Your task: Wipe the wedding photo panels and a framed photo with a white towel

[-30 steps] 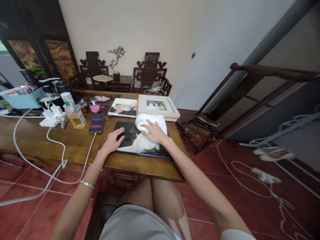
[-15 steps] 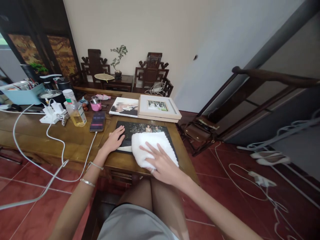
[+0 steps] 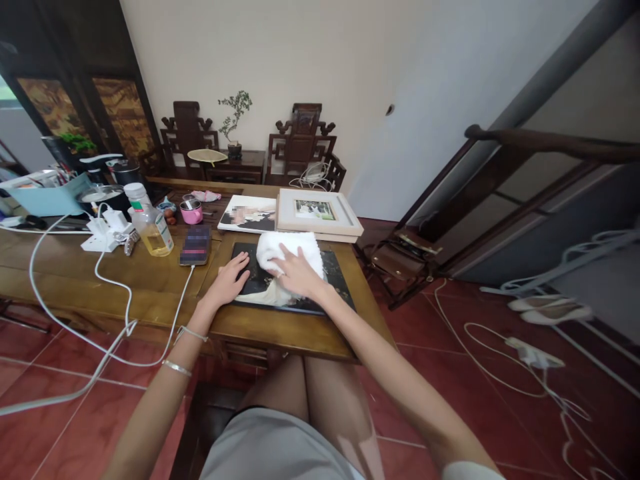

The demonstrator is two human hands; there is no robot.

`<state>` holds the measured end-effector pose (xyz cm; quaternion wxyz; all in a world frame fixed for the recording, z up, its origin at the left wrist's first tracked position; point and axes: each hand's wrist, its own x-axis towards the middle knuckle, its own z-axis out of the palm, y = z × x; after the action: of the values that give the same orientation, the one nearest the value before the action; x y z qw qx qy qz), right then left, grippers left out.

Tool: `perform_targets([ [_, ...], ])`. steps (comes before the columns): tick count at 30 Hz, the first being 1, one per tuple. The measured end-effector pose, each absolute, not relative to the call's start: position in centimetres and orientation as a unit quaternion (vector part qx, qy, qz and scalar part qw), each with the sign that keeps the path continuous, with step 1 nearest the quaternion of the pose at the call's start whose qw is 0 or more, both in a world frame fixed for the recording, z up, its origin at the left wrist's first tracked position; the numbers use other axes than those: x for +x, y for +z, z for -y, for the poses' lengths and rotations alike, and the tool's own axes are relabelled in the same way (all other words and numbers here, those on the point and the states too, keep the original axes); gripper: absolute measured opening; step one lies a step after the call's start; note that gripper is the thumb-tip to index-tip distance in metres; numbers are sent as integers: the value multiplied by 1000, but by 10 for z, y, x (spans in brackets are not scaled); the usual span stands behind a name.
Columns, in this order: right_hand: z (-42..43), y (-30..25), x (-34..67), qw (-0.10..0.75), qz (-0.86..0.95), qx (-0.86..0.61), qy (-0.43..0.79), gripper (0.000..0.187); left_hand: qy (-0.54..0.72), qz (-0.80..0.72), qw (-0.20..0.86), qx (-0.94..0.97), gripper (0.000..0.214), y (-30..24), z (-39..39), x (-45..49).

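A dark photo panel lies flat near the front edge of the wooden table, a white dress showing in its lower left. My left hand rests on its left edge, palm down with fingers stretched out. On top of the panel is a folded white towel, which covers its upper middle part. My right hand presses down on the towel, some fingers spread over it and the others bunched into a fold.
Behind the panel lie a white photo print and a boxed picture frame. To the left are a phone on its cable, a bottle of yellow liquid, a power strip and a pink cup.
My right hand and the towel have moved away from me, up the panel, uncovering its lower part and covering its upper middle. My left hand has stayed in place.
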<state>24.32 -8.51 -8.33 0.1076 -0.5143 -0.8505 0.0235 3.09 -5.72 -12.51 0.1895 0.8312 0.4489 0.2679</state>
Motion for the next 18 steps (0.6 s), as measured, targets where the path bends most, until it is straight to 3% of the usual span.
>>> perform_targets([
  [8, 203, -78, 254, 121, 898, -413, 90, 25, 284, -444, 193, 828, 42, -125, 60, 31],
  [18, 100, -98, 313, 133, 783, -606, 40, 41, 285, -443, 204, 825, 41, -126, 58, 31],
])
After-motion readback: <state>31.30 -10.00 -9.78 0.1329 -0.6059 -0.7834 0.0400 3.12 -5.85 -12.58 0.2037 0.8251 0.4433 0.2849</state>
